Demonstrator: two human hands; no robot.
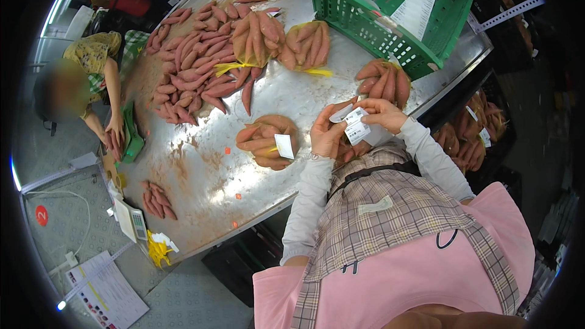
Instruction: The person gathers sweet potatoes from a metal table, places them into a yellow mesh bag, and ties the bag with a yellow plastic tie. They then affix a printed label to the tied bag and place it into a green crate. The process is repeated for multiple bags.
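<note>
Near the table's front edge, my left hand (327,135) and my right hand (382,114) pinch white printed labels (356,127) between their fingertips. A net bag of sweet potatoes (347,153) lies partly hidden beneath my hands. Just beyond my right hand sits another netted bundle of sweet potatoes (385,82). To the left of my left hand rests a filled net bag (259,134) with a white tag (284,145) on it. Two more net bags (258,39) (306,45) with yellow tops stand farther back, beside the loose pile.
Loose sweet potatoes (198,64) cover the far left of the metal table (207,189). A green crate (436,61) holding paper strips stands at the far right. At left, a person (97,61) handles sweet potatoes over a green tray (132,134), near a scale (130,219). Bagged sweet potatoes (475,137) fill a lower crate.
</note>
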